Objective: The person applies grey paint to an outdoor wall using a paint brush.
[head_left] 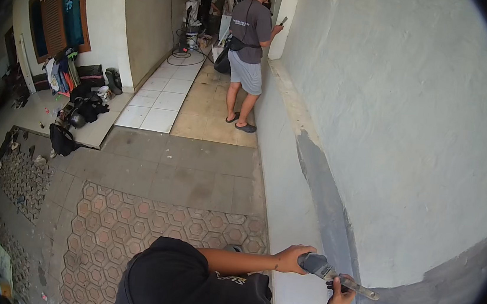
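Right hand [339, 298]: fingers wrapped around the handle of what looks like a paintbrush [326, 271], handle tip poking out toward the right. Left hand [291, 258]: up against the brush's dark, grey-coated end, touching; can't tell how tightly its fingers close, undersides hidden. Brush sits in front of the chest, over the low ledge; looks held off the surface, though the view from above makes the gap hard to judge.

Step in hand, my read: brush prep or cleanup between strokes, not coating. Both hands are on the tool and no bristles appear to be on the wall.

Next move, if painting resumes: left hand off the head, right hand steady on the handle, bristles laid flat on the grey strip [331, 217]. Its far end stops ragged, with pale ledge [291, 100] beyond. Upper wall [399, 139] is mostly whitish, grey low on the right; that edge wants care.

Further out: hexagonal pavers [120, 228], then a co-worker [248, 40] standing on the tiled passage.
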Motion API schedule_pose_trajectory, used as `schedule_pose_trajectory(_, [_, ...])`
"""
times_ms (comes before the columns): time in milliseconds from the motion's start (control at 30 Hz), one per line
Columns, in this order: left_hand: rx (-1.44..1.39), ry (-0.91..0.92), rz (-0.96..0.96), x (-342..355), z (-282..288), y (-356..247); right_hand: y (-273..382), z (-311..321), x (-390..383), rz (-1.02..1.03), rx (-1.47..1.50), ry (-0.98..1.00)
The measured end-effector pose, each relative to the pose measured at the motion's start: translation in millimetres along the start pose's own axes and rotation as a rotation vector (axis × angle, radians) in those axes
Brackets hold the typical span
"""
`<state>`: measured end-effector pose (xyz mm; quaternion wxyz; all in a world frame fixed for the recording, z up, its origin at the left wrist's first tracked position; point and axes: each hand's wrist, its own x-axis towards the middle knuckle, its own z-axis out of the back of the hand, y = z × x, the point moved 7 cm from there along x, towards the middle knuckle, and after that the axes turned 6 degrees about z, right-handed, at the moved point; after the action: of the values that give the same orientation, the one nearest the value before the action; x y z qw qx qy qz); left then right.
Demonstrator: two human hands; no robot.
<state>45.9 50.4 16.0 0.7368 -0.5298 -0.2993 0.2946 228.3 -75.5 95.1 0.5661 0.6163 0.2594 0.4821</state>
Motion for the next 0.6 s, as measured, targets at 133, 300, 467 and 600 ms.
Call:
schedule_pose_trajectory(133, [0.001, -0.016, -0.061, 12, -1, -4, -4, 12, 7, 0.031, 0.04, -0.067])
schedule_pose_trajectory(300, [0.041, -0.015, -0.091, 16, -6, -12, -13, 21, 7, 0.085, 0.109, -0.116])
schedule_pose_trajectory(467, [0.006, 0.08, -0.046, 22, -17, -23, -13, 14, 9, 0.002, 0.175, -0.015])
schedule_pose_trajectory(600, [0.014, 0.108, -0.077, 27, -31, -17, -18, 17, 10, 0.195, 0.105, -0.111])
